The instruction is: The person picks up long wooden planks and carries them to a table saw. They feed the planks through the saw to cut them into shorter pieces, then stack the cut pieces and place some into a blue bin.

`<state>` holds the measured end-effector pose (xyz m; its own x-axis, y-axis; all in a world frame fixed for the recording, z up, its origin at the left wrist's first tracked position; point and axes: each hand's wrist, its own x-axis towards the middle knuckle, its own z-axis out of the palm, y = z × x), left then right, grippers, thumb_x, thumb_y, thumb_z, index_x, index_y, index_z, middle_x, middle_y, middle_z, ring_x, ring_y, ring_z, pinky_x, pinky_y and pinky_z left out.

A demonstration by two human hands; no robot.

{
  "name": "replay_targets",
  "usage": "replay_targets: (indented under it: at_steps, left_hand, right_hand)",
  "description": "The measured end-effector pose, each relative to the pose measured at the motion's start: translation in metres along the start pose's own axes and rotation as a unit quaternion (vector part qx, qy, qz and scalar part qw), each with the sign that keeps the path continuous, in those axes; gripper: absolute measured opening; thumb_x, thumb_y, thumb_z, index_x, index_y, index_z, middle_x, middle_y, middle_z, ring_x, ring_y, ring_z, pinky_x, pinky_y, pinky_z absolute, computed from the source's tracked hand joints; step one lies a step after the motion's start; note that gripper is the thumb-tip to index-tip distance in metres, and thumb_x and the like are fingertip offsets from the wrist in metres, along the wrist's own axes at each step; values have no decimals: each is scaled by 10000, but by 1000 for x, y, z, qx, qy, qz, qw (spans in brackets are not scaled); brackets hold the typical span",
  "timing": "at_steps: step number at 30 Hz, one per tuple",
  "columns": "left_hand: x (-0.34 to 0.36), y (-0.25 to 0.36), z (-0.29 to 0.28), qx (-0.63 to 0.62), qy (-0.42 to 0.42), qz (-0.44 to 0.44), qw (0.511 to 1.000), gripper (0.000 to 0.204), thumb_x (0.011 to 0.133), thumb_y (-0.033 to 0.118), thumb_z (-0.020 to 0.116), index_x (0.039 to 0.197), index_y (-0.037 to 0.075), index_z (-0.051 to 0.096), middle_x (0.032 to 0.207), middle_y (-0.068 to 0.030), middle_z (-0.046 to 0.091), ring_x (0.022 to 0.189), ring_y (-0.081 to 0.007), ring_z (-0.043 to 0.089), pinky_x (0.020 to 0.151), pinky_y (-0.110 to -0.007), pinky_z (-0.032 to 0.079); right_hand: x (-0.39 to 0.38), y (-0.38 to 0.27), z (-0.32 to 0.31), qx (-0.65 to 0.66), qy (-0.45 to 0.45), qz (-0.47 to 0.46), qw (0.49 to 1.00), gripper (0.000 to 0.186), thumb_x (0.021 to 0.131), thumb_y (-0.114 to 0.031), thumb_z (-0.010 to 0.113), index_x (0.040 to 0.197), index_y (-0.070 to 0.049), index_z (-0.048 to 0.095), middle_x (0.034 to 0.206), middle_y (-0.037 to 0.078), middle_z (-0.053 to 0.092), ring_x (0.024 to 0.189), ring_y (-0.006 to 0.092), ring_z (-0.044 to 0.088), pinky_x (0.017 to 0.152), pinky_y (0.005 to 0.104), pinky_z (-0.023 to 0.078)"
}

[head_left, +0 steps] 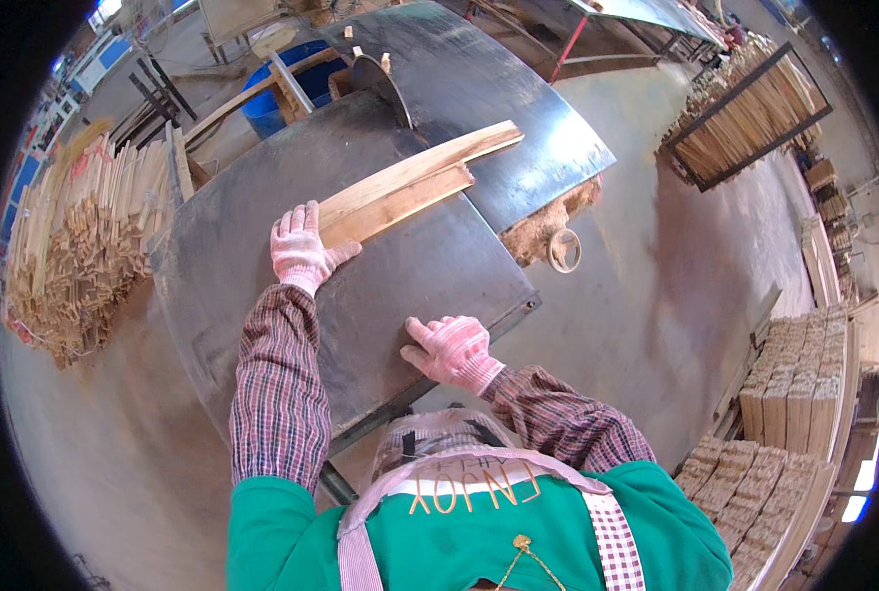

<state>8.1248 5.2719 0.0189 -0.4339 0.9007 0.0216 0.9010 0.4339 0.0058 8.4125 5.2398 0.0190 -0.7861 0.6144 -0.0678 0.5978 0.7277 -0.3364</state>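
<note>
Two pale wooden boards [429, 165] lie side by side on the dark metal saw table [292, 163]; the farther one reaches further right. My left hand [303, 246], in a pale pink knitted glove, is closed around their left end, with the thumb against the near side. Beyond the boards, a curved dark saw blade [388, 91] rises from the table. Near the table's front edge rests my right hand [451, 350], gloved alike. Its thumb stands apart from the loosely bent fingers, and nothing shows in it.
Small wood offcuts [358, 51] lie past the blade, beside a blue barrel [267, 103]. Under the table's right side are sawdust and a handwheel [563, 250]. Stacked wood strips [90, 236] stand at left, a framed wood stack [749, 118] at far right, and bundles [794, 379] at near right.
</note>
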Motion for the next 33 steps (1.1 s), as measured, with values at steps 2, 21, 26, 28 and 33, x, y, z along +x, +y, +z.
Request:
replay_targets:
  at_steps: [2,21,26,28,33]
  left_hand:
    - [17,-10,-2,0,-4,-9,1000,1186,667,776,757,1542,54,411,1542,-152,474,1445,-310,409,1229,-427,265]
    - [84,-37,-4,-26,-32,-51,998,1182,686,775,746,1567,73,386,1613,-150,393,1481,-309,362,1224,-394,312]
    - [90,-37,-6,-25,-38,-64,997,1199,678,776,750,1580,86,368,1616,-144,390,1485,-306,358,1226,-395,312]
    - [91,-39,-5,-25,-42,-61,997,1204,683,777,748,1587,88,353,1623,-141,380,1495,-305,343,1228,-394,310]
    - [99,-44,1,-32,-54,-69,996,1192,704,778,736,1595,94,338,1641,-135,351,1519,-309,302,1242,-394,286]
  right_hand:
    - [20,-4,-5,-2,-35,4,999,435,940,-473,599,1197,-122,629,866,97,720,850,314,700,700,469,550]
    - [89,2,10,-30,19,-36,999,431,935,-462,618,1181,-110,661,848,90,727,796,320,696,653,474,544]
    - [97,3,5,-13,14,-43,999,409,945,-447,605,1153,-100,663,854,101,727,795,329,696,655,478,546]
    - [100,3,4,-12,-14,-37,999,435,980,-465,546,1169,-83,636,922,124,739,887,339,709,726,489,562]
    - [107,3,8,-20,28,-39,999,387,952,-430,595,1137,-97,666,863,102,729,817,329,701,667,479,552]
